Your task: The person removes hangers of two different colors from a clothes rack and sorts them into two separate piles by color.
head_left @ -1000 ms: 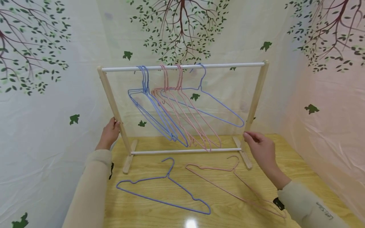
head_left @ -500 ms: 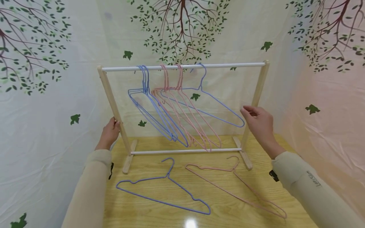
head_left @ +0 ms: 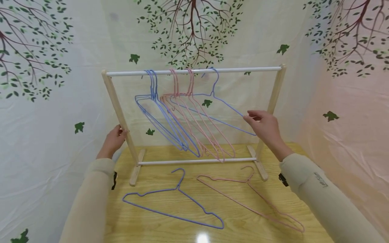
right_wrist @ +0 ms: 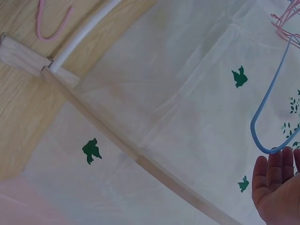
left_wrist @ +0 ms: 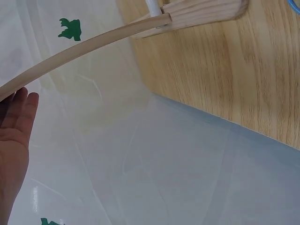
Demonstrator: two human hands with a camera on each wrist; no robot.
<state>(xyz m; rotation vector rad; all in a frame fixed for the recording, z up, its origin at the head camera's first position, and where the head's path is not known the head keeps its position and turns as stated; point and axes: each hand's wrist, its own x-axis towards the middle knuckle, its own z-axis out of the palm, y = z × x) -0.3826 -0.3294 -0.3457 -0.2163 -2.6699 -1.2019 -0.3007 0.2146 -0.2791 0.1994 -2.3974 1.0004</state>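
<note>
My left hand (head_left: 111,141) grips the left wooden post (head_left: 117,104) of a small clothes rack; in the left wrist view its fingers (left_wrist: 21,115) lie behind the post. My right hand (head_left: 266,130) is at the right arm of a blue hanger (head_left: 226,103) that hangs from the rack's white rail (head_left: 243,70). Thumb and fingertips meet at the wire, which runs in between them. In the right wrist view the hanger's bent end (right_wrist: 257,133) shows just above the fingers (right_wrist: 275,173); the thumb is out of sight there.
Several blue hangers (head_left: 155,87) and pink hangers (head_left: 190,84) hang further left on the rail. On the wooden table (head_left: 164,233) in front lie a blue hanger (head_left: 161,212) and a pink hanger (head_left: 225,194). A leaf-patterned sheet (head_left: 60,108) surrounds the table.
My right hand has risen and moved left from beside the right post to the hanging blue hanger, its index finger parting from the thumb. The left hand stays on its post.
</note>
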